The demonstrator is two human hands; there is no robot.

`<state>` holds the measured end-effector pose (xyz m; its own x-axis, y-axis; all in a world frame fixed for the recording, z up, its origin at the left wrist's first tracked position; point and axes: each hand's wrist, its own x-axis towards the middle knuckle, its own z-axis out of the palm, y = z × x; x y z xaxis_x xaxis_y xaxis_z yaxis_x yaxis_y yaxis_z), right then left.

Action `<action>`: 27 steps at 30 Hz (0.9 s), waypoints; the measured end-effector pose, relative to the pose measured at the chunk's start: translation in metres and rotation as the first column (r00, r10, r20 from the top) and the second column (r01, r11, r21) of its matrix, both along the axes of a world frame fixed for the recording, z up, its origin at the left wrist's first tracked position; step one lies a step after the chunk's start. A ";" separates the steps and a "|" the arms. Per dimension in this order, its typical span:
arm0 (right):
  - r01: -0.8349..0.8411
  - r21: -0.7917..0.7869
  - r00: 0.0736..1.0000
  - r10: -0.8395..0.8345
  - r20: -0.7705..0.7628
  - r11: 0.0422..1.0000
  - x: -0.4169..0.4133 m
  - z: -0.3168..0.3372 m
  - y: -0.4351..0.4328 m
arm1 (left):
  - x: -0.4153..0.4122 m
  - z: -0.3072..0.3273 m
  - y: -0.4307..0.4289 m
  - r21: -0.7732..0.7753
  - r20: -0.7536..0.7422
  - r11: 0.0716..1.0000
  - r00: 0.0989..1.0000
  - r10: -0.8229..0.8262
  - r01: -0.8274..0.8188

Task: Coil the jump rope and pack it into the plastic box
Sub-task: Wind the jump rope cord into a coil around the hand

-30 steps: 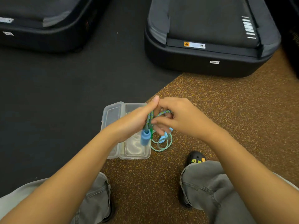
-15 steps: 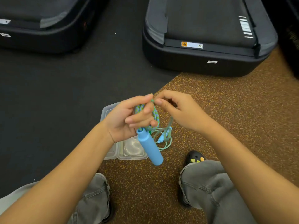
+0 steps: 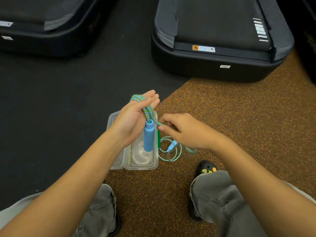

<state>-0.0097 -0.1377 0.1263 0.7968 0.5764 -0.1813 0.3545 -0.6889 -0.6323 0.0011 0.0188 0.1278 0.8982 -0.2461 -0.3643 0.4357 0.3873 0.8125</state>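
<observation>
Now vs half a second back: my left hand (image 3: 135,120) has flattened out, fingers straight and together, with the jump rope (image 3: 147,111) looped over them. Blue handle (image 3: 149,136) hangs down across the palm, over the plastic box (image 3: 142,159). My right hand (image 3: 184,132) has dropped lower, thumb and forefinger pinched on the strand just beside the handle. Rest of the rope lies coiled on the speckled floor (image 3: 239,117), next to the box's right side.

Two black treadmill decks up top — one (image 3: 220,36) at one o'clock, another (image 3: 42,23) at eleven. Dark mat (image 3: 59,100) left, speckled brown flooring (image 3: 239,125) right — a black clog (image 3: 206,168) at five o'clock, grey trouser legs (image 3: 213,199) below.
</observation>
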 end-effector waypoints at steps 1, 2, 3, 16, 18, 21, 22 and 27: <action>-0.009 0.005 1.000 0.009 0.005 1.000 -0.001 0.000 0.000 | 0.000 -0.002 -0.001 0.080 0.022 0.997 1.000 -0.006 0.004; -0.018 0.010 1.000 0.018 0.013 1.000 -0.002 0.000 0.001 | 0.000 -0.004 -0.002 0.175 0.048 0.984 0.998 -0.027 0.018; -0.024 0.018 0.999 0.024 0.024 1.000 -0.003 0.000 0.002 | -0.001 -0.005 -0.003 0.275 0.072 0.960 0.995 -0.064 0.042; 0.176 0.276 0.972 -0.211 0.104 0.945 0.006 0.012 -0.010 | -0.016 0.002 -0.010 0.316 0.011 0.751 0.789 -0.614 0.580; 0.196 0.314 0.969 -0.232 0.079 0.929 0.007 0.011 -0.010 | -0.013 0.000 -0.006 0.211 0.014 0.772 0.788 -0.615 0.599; 0.216 0.337 0.965 -0.253 0.069 0.916 0.008 0.010 -0.008 | -0.011 0.001 -0.001 0.009 0.024 0.812 0.812 -0.583 0.583; 0.223 0.335 0.964 -0.259 0.065 0.915 0.008 0.010 -0.007 | -0.011 0.002 -0.001 -0.076 0.015 0.821 0.824 -0.567 0.566; 0.204 0.203 0.977 -0.213 0.020 0.958 0.006 -0.001 -0.002 | -0.008 0.003 0.003 -0.348 -0.005 0.834 0.889 -0.459 0.428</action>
<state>-0.0040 -0.1393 0.1256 0.9074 0.4178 -0.0445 0.2449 -0.6119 -0.7520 -0.0074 0.0219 0.1305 0.6331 -0.7291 -0.2601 0.6861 0.3728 0.6247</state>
